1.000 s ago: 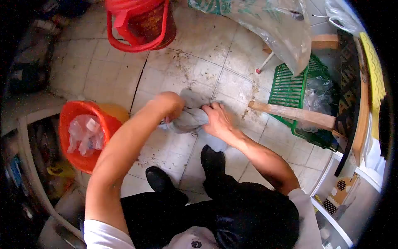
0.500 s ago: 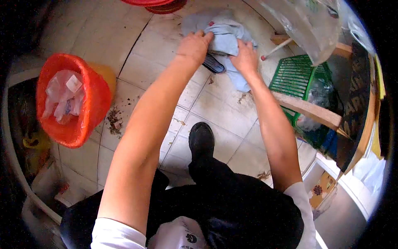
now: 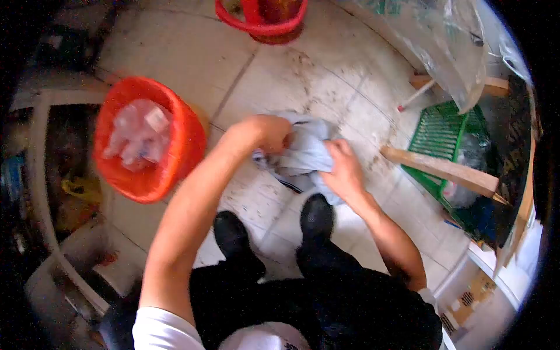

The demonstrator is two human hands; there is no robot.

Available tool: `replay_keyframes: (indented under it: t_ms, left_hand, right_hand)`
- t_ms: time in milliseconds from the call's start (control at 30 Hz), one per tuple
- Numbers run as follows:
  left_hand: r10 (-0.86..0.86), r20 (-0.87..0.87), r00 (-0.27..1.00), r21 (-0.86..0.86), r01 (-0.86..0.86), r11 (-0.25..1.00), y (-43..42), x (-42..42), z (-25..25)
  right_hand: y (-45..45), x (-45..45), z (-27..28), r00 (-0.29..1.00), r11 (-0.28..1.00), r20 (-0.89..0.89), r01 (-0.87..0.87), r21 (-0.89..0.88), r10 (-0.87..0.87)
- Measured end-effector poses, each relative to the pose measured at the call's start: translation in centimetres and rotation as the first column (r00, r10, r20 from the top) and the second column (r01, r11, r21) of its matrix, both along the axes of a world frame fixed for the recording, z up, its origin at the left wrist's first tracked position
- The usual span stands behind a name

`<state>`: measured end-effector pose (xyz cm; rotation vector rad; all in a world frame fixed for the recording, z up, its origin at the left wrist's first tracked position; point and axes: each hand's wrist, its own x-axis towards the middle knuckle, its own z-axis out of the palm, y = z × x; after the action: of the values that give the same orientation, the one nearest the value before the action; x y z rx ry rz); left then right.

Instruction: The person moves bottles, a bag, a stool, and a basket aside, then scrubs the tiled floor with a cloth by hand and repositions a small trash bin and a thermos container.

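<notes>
A light blue-grey cloth (image 3: 306,146) is bunched between my two hands, low over the tiled floor ahead of my feet. My left hand (image 3: 267,133) has its fingers curled into the cloth's left side, with the fingertips partly hidden. On the right edge, my right hand (image 3: 343,169) grips the cloth with the thumb and fingers closed. A dark narrow edge (image 3: 290,186) of something shows under the cloth; most of it is covered and I cannot tell what it is.
An orange-lined bin (image 3: 195,137) with crumpled plastic stands at left. A red bucket (image 3: 277,29) is at the top. To the right are a green plastic basket (image 3: 434,134), a wooden bar (image 3: 443,169) and hanging clear plastic (image 3: 431,35). Dirt marks the floor tiles (image 3: 245,198).
My hands have drawn the cloth nearer to my feet and bunched it up. More of the red bucket shows, dirty tiles appear beyond the cloth, and both shoes are now visible.
</notes>
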<state>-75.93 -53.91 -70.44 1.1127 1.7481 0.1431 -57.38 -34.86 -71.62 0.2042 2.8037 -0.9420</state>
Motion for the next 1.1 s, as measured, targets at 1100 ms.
replay_keyframes:
  t_ms: [1100]
  left_hand:
    - [0.798,0.59,0.125,0.235,-0.972,-0.022,-10.8,-11.1,20.9]
  right_hand:
    - [2.3,-3.4,-2.7,0.991,0.913,-0.054,0.132,0.385,-0.121]
